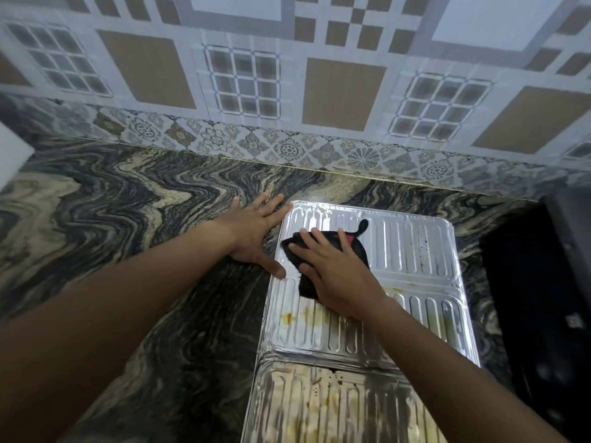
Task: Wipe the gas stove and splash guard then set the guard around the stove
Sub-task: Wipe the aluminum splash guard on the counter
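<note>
The silver foil splash guard (412, 251) lies flat on the marbled countertop (128, 219), unfolded in ribbed panels running toward me. Yellow-brown stains mark its near panels. My right hand (335, 273) presses flat on a black cloth (355, 251) on the far panel. My left hand (256, 231) rests spread on the counter, its thumb touching the guard's left edge. The black gas stove (543, 282) shows only as a dark shape at the right edge.
A patterned tile wall (287, 75) rises behind the counter. A white object (9, 158) sits at the far left edge. Bare marbled counter stretches left of the guard.
</note>
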{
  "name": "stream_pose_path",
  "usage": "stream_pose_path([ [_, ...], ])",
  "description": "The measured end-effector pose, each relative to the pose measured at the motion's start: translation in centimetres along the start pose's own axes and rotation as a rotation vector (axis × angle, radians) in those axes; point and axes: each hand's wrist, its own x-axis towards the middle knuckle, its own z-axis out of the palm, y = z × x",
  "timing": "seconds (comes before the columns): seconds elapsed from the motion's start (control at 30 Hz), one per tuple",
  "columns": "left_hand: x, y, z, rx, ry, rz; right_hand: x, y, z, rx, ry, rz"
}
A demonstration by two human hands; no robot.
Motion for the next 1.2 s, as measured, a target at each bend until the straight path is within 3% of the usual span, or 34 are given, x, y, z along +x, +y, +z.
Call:
stream_pose_path([
  [0.17,0.1,-0.1,0.1,0.006,0.005,-0.004,-2.6,3.1,-0.7,0.022,0.011,0.154],
  [0.37,0.2,-0.2,0.4,0.011,0.008,0.003,-4.1,7.8,-1.7,0.081,0.088,0.513],
  [0.5,0.2,-0.1,0.5,0.021,0.008,-0.005,-2.2,7.1,-1.7,0.085,0.123,0.730],
  [0.57,0.3,-0.1,0.5,0.025,-0.004,-0.011,-0.9,5.5,-1.4,0.065,0.113,0.724],
  [0.7,0.4,0.0,0.6,0.042,-0.007,-0.015,1.0,2.0,-0.5,0.057,0.102,0.443],
  [0.8,0.5,-0.1,0.8,0.049,-0.002,-0.007,0.4,2.7,-0.5,0.076,0.106,0.366],
  [1.03,0.4,0.0,0.7,0.056,0.004,0.000,-4.3,9.2,-1.7,0.071,0.162,0.695],
  [1.2,0.3,0.2,0.7,0.067,0.008,-0.008,-6.7,9.2,-1.4,0.091,0.183,0.891],
])
